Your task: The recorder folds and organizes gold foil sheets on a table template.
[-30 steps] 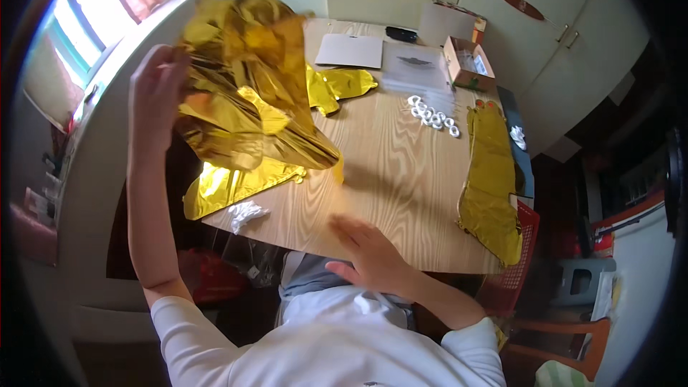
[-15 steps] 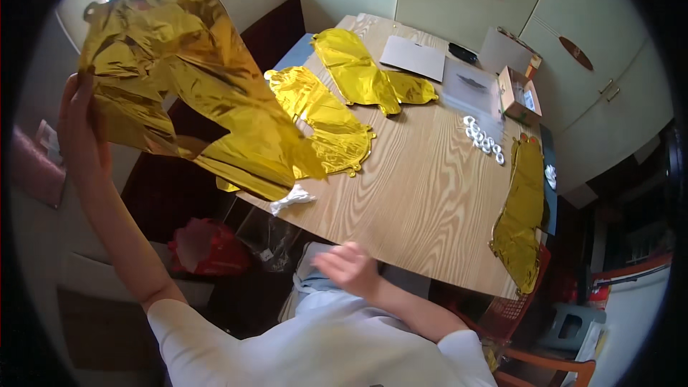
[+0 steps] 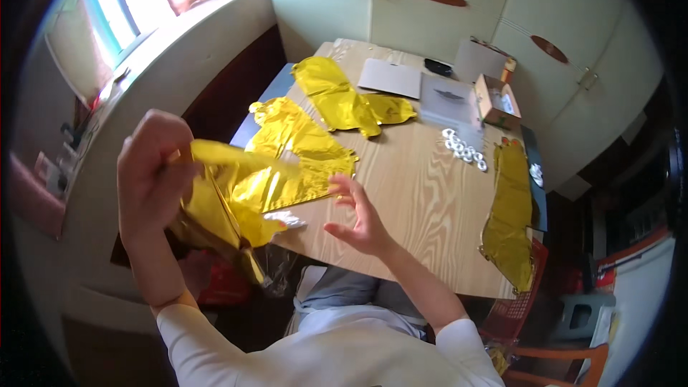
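My left hand [image 3: 154, 172] is closed on a flat gold foil balloon [image 3: 211, 204], which hangs from the fist past the table's near left corner. Motion smears part of the foil. My right hand [image 3: 362, 222] is held above the table's near edge with its fingers apart and nothing in it. Beyond the held foil lies a second gold foil balloon [image 3: 304, 143], spread out on the table. A crumpled white piece [image 3: 287, 220] rests at the near table edge, partly behind the held foil.
Another gold foil balloon [image 3: 330, 89] lies toward the back of the wooden table [image 3: 401, 201], and one more [image 3: 510, 215] along the right edge. White ribbon rolls [image 3: 464, 149], a small box [image 3: 494, 100] and a grey flat sheet [image 3: 389, 77] sit farther back. An orange chair [image 3: 566, 352] stands at lower right.
My left hand has come down and inward, and the foil balloon, spread out high before, now hangs bunched and lower. My right hand has risen forward over the table edge, its fingers spreading.
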The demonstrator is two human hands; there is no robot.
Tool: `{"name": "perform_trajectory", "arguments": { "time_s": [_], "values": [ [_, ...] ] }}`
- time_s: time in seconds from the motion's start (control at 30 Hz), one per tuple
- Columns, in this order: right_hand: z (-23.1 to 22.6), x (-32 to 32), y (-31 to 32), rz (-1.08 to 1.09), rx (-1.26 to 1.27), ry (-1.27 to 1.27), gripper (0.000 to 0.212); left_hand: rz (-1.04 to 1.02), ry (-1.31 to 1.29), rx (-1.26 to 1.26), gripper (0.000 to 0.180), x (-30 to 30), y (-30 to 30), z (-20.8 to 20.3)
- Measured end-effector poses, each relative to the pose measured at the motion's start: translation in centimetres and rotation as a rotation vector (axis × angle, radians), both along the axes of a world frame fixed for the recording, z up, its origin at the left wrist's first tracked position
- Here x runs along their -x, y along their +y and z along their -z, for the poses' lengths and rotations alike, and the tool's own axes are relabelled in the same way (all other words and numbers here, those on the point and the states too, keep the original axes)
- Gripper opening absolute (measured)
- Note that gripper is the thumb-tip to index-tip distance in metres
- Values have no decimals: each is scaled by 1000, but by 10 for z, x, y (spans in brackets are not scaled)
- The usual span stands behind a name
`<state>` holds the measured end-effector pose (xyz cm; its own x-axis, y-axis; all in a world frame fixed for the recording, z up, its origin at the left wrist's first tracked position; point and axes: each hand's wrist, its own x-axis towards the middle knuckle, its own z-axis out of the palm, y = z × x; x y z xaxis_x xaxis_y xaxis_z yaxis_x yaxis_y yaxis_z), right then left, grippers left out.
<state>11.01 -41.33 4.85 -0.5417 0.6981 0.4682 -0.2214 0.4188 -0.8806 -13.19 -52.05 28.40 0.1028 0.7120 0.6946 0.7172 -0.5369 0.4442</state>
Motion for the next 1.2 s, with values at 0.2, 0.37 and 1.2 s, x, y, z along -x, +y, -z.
{"name": "perform_trajectory", "arguments": {
  "time_s": [0.2, 0.37, 1.2],
  "values": [
    [-9, -12, 36, -219, 35, 223, 127, 233, -234, -144, 19, -48, 15, -1],
    [5, -59, 34, -217, 276, 2, 76, 282, -624, 82, 16, -55, 75, 5],
    [59, -242, 48, 852, -492, -994, 55, -27, 597, 288, 59, -162, 235, 276]
  ]
}}
